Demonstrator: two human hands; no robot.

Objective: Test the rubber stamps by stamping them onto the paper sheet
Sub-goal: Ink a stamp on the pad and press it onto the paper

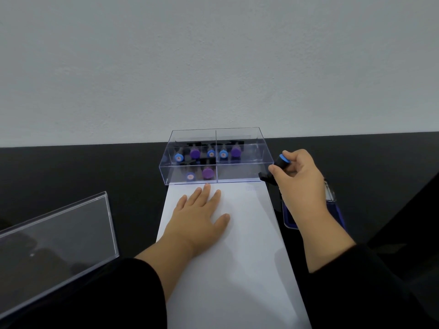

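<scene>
Your right hand (299, 176) pinches the blue-capped stamp (279, 165) at two o'clock off the paper (249, 233); your left hand (199, 217) lies flat on it. The stamp looks light and rigid, so hold its barrel.

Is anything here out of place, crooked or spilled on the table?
Nothing is spilled or damaged. The clear plastic lid lies askew at the left, apart from the clear divided box. The left hand rests flat on the white paper sheet; the right hand grips a blue-topped black stamp.
</scene>
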